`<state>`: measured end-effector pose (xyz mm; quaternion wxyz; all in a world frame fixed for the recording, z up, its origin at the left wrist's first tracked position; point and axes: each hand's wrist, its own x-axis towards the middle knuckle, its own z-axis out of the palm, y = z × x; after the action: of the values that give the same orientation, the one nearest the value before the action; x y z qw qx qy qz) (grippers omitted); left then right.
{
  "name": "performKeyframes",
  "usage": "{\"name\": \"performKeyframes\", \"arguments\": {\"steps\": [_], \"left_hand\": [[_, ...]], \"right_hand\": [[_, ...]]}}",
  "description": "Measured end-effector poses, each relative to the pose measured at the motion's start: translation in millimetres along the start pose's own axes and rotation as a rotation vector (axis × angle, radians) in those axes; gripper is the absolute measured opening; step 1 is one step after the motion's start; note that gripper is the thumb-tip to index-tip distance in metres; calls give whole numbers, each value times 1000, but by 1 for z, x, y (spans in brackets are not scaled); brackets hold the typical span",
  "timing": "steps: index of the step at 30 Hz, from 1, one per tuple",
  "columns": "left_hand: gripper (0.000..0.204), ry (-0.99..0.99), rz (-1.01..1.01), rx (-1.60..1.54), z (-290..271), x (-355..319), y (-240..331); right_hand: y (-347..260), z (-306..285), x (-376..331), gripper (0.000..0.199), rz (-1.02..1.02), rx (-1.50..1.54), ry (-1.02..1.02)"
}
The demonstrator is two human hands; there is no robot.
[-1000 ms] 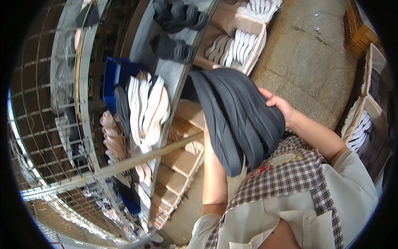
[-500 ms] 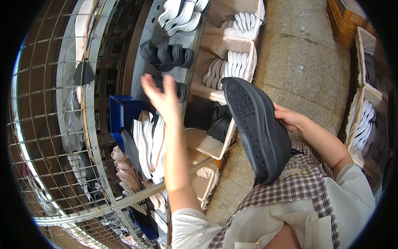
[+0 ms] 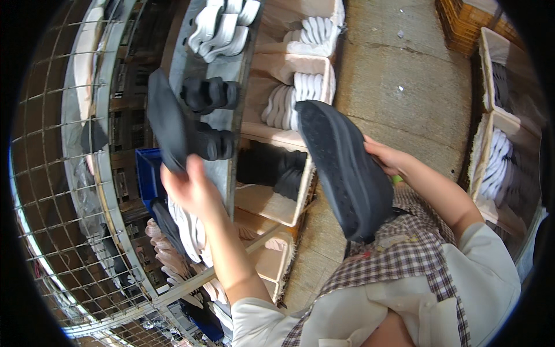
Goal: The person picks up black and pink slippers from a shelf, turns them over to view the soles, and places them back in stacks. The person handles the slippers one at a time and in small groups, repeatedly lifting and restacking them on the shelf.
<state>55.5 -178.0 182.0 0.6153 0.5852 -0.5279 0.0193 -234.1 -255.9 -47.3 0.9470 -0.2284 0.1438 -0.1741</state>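
Note:
My left hand (image 3: 193, 188) is closed round the lower end of a black shoe sole (image 3: 165, 118), raised on its edge and a little blurred. In my right hand (image 3: 386, 158), a thick black sole piece (image 3: 347, 173) is gripped by its right side. Its dotted face is turned left; ridged layers show along its edge, and I cannot tell whether it is one sole or several pressed together. Beside my left hand, black soles (image 3: 213, 143) stand in a row on the grey metal shelf (image 3: 222, 118), with another black row (image 3: 211, 94) farther up.
White soles (image 3: 222, 32) lie at the shelf's far end. Cloth-lined bins (image 3: 330, 87) of white and black soles run alongside it. Wire mesh (image 3: 52, 173) rises at left, near a blue bin (image 3: 149, 173). More lined bins (image 3: 483, 69) and orange crates (image 3: 457, 29) stand right.
My left hand was empty with fingers spread above the shelf; now it holds a black sole, down and left of there. The right hand's sole piece has shifted slightly left and turned more edge-on.

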Motion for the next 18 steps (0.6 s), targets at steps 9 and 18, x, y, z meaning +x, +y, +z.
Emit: {"name": "performKeyframes", "arguments": {"steps": [9,18], "left_hand": [[53,-556,78,-47,55,-151,80],[112,-1422,-569,90,-10,-109,-72]], "right_hand": [[4,-18,36,81,304,-55,-96],[44,-57,49,71,979,-303,-337]]}}
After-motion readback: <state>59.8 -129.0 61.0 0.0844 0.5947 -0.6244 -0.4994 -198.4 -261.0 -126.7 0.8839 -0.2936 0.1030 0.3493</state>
